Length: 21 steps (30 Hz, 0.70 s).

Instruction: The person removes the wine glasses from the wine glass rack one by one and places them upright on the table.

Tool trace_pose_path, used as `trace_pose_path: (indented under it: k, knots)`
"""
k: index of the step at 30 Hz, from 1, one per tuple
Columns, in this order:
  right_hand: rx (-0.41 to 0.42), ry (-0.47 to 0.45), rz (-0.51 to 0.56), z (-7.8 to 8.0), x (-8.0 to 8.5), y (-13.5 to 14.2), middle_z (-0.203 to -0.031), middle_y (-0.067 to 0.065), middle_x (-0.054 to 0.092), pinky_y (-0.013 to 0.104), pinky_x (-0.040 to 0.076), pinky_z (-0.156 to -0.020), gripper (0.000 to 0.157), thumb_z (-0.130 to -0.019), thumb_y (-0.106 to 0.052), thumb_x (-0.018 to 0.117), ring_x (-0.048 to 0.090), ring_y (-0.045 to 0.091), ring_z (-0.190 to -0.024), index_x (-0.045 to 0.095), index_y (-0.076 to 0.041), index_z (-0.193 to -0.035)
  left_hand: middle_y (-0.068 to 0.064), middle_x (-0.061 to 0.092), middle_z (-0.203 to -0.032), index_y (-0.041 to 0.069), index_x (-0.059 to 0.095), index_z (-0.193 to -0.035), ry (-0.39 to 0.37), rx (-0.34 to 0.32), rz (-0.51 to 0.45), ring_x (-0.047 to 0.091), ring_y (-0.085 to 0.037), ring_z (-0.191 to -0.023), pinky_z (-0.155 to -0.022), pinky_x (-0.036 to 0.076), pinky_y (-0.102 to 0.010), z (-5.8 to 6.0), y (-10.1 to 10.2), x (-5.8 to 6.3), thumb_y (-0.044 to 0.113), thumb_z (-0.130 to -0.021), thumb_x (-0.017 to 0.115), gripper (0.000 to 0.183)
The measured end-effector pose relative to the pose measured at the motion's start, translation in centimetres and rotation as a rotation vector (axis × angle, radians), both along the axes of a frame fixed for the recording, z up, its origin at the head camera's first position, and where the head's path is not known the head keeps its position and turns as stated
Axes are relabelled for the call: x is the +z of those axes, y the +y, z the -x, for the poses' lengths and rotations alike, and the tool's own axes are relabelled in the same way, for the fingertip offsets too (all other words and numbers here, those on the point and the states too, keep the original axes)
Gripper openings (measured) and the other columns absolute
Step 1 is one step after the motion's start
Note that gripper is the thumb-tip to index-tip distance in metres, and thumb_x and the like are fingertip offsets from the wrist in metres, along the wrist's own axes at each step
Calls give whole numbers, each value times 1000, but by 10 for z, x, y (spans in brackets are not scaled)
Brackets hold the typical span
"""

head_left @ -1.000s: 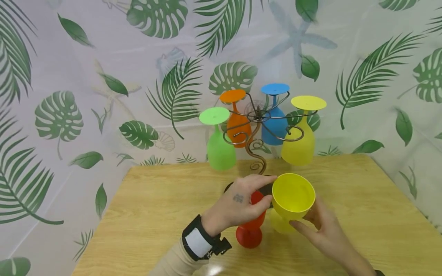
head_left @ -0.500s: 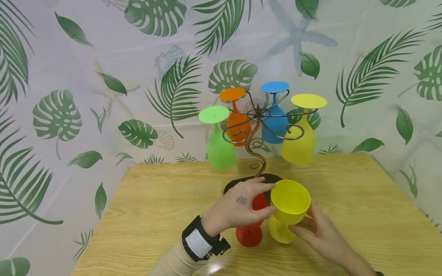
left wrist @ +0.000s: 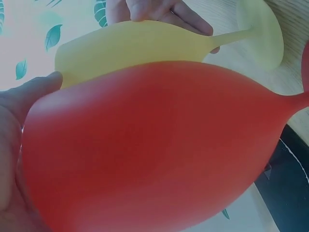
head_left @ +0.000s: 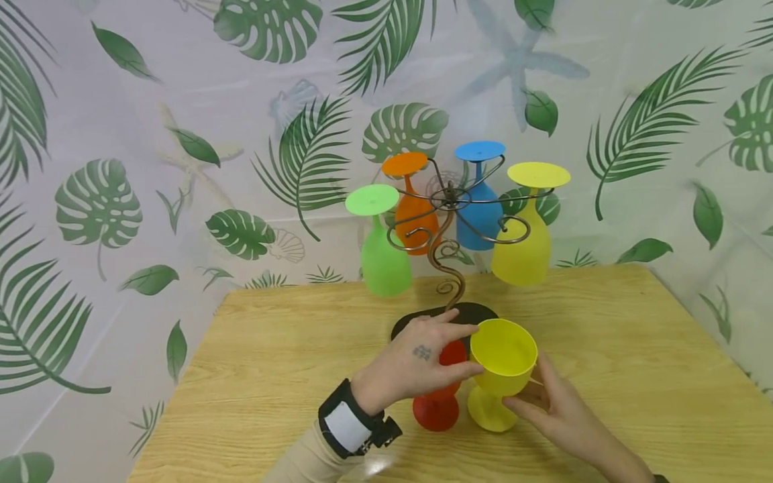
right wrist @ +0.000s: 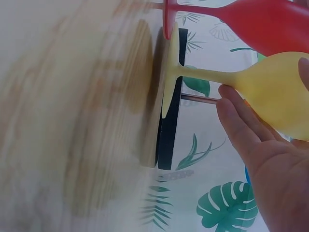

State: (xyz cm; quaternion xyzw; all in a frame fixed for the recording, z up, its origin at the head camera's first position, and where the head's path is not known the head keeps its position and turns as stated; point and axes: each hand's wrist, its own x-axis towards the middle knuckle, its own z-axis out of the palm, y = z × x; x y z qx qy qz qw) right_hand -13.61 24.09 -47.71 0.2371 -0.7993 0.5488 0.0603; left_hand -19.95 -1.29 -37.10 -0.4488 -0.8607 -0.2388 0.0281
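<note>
Right hand: fingers and thumb curved around the bowl of 1 yellow glass, gripping it on its right side. Left hand: fingers spread and extended, index finger and thumb touching the left side of the same bowl near the rim. The left hand arches over 1 red glass; whether it bears on that glass cannot be told.

Yellow glass: mouth up, near upright, foot low over the table; contact with the wood not confirmed. Red glass: mouth up, just left of it.

Behind both glasses stands 1 metal rack on a black base. It carries 4 inverted glasses: green glass, orange glass, blue glass and hanging yellow glass.
</note>
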Motion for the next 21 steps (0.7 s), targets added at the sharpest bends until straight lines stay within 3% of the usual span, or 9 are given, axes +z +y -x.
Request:
trace_pose_path:
  k: [7,15,21]
  knots:
    - [8,-14,4,0,-4,-2,-147,20,47,27,59,-89,80,-95,-2,69,57,-4,-122,24,-14,-160,2,68,-135,14,68,-134,14,34,29,49,-22,-142,-116,42,-45,0,0,-2,47,-98,67,50]
    - [28,-57,29,0,-8,-4,-149,25,44,29,59,-89,79,-97,-3,68,61,-1,-119,22,-14,-160,-3,63,-142,10,69,-132,29,6,7,51,-24,-140,-115,43,-41,1,0,-5,42,-98,68,47]
    - [11,-45,17,0,-10,-5,-148,23,45,24,58,-90,80,-96,-3,69,58,-4,-121,22,-14,-160,-1,67,-137,11,68,-132,32,-4,-8,54,-23,-138,-114,44,-39,2,0,-8,42,-96,71,48]
